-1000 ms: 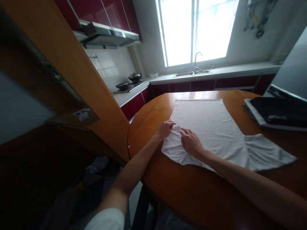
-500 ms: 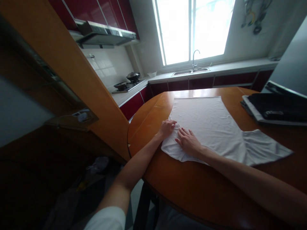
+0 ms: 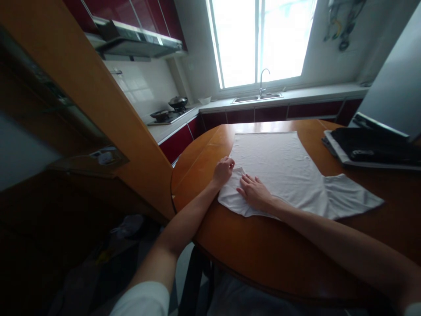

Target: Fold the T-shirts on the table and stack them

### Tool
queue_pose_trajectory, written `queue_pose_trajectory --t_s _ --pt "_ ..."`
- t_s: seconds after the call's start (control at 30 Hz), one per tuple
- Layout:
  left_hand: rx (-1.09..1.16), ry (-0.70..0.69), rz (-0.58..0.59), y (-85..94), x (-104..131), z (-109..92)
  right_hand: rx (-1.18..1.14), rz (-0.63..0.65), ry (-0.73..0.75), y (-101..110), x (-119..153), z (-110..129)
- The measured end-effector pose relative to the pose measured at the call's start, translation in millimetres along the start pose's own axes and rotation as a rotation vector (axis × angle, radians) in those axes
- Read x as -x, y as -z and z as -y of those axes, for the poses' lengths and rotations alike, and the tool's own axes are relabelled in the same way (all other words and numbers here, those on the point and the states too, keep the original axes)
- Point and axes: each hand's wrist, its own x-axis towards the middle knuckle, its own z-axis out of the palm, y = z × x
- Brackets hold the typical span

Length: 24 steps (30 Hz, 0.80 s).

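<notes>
The white shirt (image 3: 279, 162) lies over the tabletop (image 3: 250, 245), left hand (image 3: 225, 170) curled at its left edge, grip unclear to me, right hand (image 3: 256, 193) on it, fingers apart, where sideways pressure could crease it.

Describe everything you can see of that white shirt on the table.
The white shirt looks like thin, soft fabric. It lies spread on the wooden table, its straight hem toward the window. One sleeve spreads out to the right, creased; the left side is rumpled. The right hand rests on it, and the left hand is at its left edge.
</notes>
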Motion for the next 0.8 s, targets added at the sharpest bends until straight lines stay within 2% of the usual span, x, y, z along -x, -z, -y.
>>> queue_pose_trajectory --t_s 0.1,0.27,0.37,0.47,0.63,0.7,0.8 --pt "0.076 0.020 -0.009 15.5 -1.9 9.1 -0.004 0.013 -0.010 0.0 0.3 1.2" --pt "0.208 0.117 0.119 45.7 -6.9 40.7 -0.006 -0.074 -0.070 11.2 -0.5 1.7" --pt "0.307 0.109 0.180 54.4 -6.8 53.7 -0.033 -0.087 -0.106 22.5 -9.4 -2.0" --pt "0.363 -0.007 0.331 53.2 -3.8 54.2 -0.061 -0.038 -0.116 28.0 -27.4 -6.1" --pt "0.321 -0.192 0.677 46.1 3.7 48.2 -0.025 0.059 0.087 17.2 -60.6 -16.6" --pt "0.213 -0.201 0.820 45.9 6.6 48.8 -0.008 0.125 0.125 9.5 -67.7 -24.8" --pt "0.085 -0.181 0.953 47.6 9.2 51.3 0.004 0.168 0.139 -1.0 -70.4 -37.8"
